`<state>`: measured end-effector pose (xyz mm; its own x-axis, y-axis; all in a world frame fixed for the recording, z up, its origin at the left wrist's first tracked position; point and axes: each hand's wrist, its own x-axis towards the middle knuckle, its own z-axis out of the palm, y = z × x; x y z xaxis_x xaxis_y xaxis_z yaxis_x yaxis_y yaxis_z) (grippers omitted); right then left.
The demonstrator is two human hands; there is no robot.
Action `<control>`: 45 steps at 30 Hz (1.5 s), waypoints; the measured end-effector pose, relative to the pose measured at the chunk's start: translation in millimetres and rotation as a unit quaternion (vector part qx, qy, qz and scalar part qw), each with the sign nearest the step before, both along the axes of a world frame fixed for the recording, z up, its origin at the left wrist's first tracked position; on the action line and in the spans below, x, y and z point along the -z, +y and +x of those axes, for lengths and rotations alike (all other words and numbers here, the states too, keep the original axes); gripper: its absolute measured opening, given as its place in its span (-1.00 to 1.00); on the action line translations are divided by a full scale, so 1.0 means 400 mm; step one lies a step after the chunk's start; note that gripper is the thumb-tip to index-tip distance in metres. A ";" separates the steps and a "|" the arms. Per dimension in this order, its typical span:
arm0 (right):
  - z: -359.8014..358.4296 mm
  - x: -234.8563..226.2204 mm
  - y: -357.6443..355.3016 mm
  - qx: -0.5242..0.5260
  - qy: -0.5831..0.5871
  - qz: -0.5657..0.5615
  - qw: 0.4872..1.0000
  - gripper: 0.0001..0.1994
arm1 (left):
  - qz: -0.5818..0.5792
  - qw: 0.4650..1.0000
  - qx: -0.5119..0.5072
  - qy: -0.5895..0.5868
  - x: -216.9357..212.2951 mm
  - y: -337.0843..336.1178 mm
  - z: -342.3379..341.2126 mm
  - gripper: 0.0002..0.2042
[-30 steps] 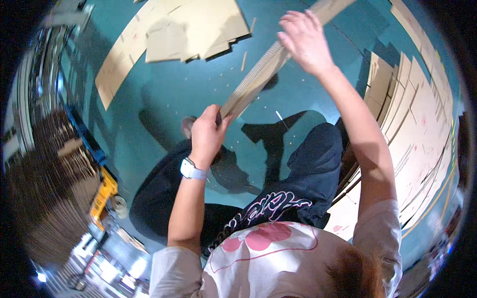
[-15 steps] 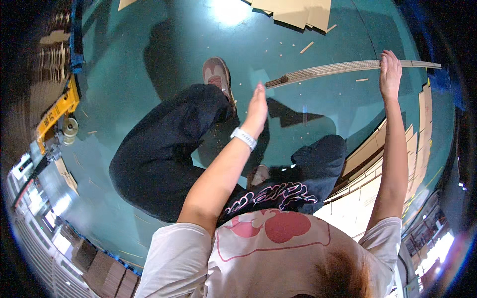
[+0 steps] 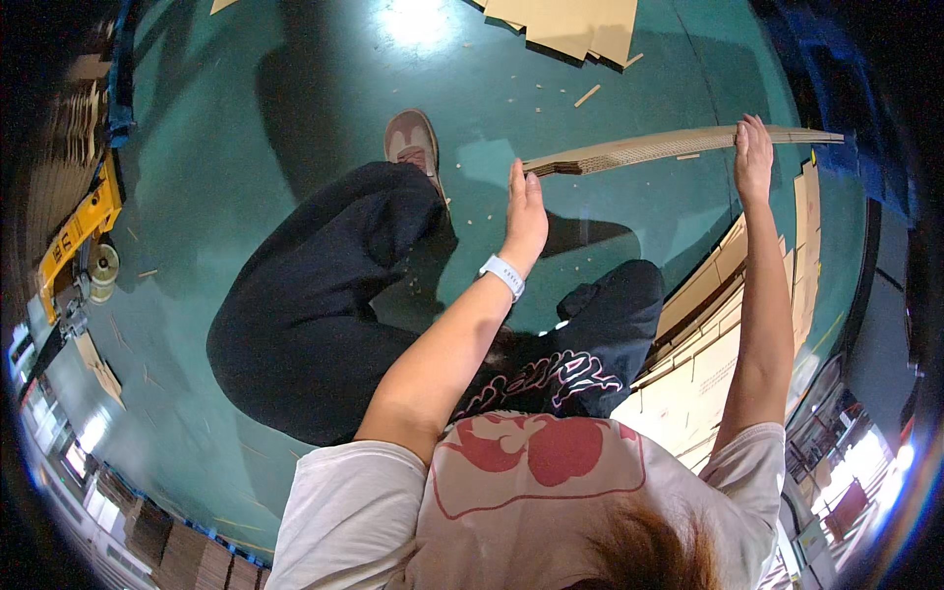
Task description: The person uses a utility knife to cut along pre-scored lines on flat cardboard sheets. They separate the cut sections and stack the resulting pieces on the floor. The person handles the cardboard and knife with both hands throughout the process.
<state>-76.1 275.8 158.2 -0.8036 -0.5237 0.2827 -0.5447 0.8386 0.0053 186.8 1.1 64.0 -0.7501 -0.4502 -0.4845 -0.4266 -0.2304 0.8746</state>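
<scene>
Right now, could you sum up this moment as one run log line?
left hand: at left end of cardboard stack | right hand: on stack, toward right end | floor: loose scraps

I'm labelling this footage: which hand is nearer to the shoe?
Left. The left hand is right of the shoe and lower in the picture; the right hand is much farther right, at the cardboard stack.

Arms [image 3: 433, 374] outstretched, hands [image 3: 526, 221] apart (left flat)

White glare [image 3: 415, 22] and dark shadows [image 3: 300, 108] mark the green floor [image 3: 211, 216].
</scene>
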 end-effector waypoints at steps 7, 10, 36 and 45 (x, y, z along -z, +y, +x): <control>0.013 -0.005 -0.013 -0.006 0.000 -0.013 1.000 -0.65 | -0.011 1.000 0.014 -0.013 -0.014 -0.021 0.006 -0.50; 0.019 -0.005 -0.002 -0.004 0.009 -0.020 1.000 -0.65 | 0.002 0.999 0.021 -0.027 -0.059 -0.037 -0.001 -0.51; 0.081 -0.043 -0.033 0.022 0.026 -0.074 0.997 -0.56 | -0.094 0.991 -0.077 -0.053 -0.085 -0.106 -0.062 -0.55; 0.106 -0.069 -0.034 0.049 0.034 -0.109 0.992 -0.55 | -0.436 0.813 0.232 0.308 -0.425 -0.050 -0.237 -0.74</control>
<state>-33.8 262.3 185.9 -0.8233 -0.3646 0.4350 -0.4648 0.8730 -0.1480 91.9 -18.7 233.9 -0.9170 -0.0201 0.3985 0.2896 0.6534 0.6994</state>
